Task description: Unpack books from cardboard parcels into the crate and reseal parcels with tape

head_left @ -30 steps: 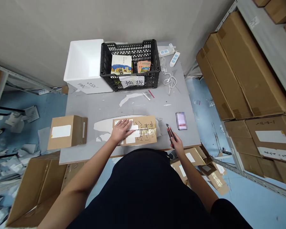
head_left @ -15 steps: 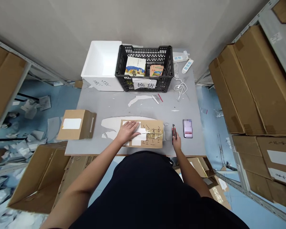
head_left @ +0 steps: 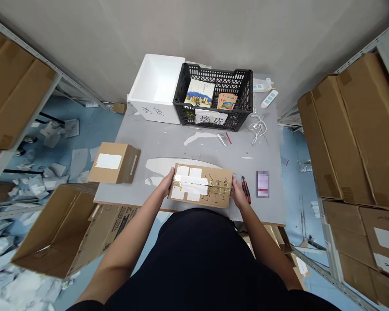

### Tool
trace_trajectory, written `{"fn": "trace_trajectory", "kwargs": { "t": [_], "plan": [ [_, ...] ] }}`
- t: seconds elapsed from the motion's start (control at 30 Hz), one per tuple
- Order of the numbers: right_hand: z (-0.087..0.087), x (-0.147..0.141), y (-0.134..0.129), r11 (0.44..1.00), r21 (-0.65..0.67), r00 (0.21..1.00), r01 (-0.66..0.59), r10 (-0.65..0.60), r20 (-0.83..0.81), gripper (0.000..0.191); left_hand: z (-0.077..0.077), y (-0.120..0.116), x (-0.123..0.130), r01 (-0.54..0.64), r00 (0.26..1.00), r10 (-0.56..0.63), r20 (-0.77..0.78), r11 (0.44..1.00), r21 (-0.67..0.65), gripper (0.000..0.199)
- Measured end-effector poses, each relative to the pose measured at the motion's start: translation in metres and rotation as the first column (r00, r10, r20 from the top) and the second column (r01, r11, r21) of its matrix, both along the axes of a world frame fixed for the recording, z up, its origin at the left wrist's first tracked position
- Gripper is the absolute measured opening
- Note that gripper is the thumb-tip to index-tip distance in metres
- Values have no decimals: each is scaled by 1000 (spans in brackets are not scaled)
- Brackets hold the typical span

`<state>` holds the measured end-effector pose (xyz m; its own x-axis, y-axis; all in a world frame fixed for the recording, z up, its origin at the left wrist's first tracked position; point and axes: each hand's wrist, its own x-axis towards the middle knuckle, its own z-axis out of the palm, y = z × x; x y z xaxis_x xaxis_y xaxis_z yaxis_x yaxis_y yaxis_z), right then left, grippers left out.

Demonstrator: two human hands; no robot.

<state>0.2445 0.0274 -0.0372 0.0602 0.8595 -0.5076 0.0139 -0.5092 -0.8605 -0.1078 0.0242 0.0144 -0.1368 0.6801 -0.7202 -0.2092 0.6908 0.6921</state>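
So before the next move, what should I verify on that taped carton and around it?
1. Left hand and right hand on opposite ends of the carton: ok.
2. Clear tape running across the carton's top, over the white labels: ok.
3. Tape edges pressed flat: cannot tell, too small to see.
4. Utility knife lying on the table away from the right hand: not ok, it lies right beside that hand.
5. Knife blade retracted: cannot tell from this view.

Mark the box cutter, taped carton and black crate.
box cutter [head_left: 245, 189], head view, on the red-and-black handle
taped carton [head_left: 197, 183], head view, on the top face at the tape
black crate [head_left: 214, 68], head view, on the far rim
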Motion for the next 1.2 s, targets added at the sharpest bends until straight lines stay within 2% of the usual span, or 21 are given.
{"fn": "trace_trajectory", "kwargs": {
  "t": [0.07, 0.13, 0.27, 0.4, 0.47, 0.6, 0.7, 0.8, 0.93, 1.03, 1.13, 1.2],
  "plan": [
    [15, -18, 7, 997, -80, 985, 25, -38, -167, 60, 4, 0, 8, 10, 995, -9, 102, 1000, -5, 74],
    [29, -25, 12, 991, -109, 949, 74, -104, -297, 55, 11, -1, 13, -15, 995, 6, 98, 995, 98, 67],
    [56, -18, 30, 981, 32, 902, 190, -161, -401, 41, 25, 9, 13, -62, 998, 54, 31, 914, 401, 62],
    [68, -10, 56, 960, 134, 897, 247, -173, -407, 42, 24, 37, 9, -67, 997, 77, 5, 838, 542, 63],
    [64, -10, 63, 966, 119, 916, 228, -172, -363, 45, 16, 45, 8, -50, 998, 59, -1, 847, 529, 63],
    [45, -9, 72, 983, 66, 959, 170, -150, -239, 60, -4, 46, 3, 42, 999, -34, -31, 949, 312, 68],
    [36, -8, 87, 995, 26, 981, 99, -94, -169, 67, -14, 52, -3, 73, 993, -51, -103, 972, 223, 76],
    [37, -13, 110, 999, 31, 984, 35, -29, -174, 64, -11, 75, -1, 74, 988, -45, -146, 977, 201, 75],
    [48, -26, 126, 995, 93, 968, -33, 55, -245, 63, 2, 103, 15, 47, 998, -36, -51, 974, 221, 71],
    [53, -24, 113, 984, 177, 972, -25, 66, -226, 64, 6, 95, 19, 15, 999, 2, -53, 947, 320, 64],
    [51, -9, 83, 963, 269, 974, -26, 85, -211, 67, 1, 60, 11, 6, 997, 22, -73, 932, 361, 60],
    [45, 4, 57, 961, 272, 977, -52, 105, -186, 71, -3, 30, 4, -3, 996, 33, -77, 930, 368, 64]
  ]
}}
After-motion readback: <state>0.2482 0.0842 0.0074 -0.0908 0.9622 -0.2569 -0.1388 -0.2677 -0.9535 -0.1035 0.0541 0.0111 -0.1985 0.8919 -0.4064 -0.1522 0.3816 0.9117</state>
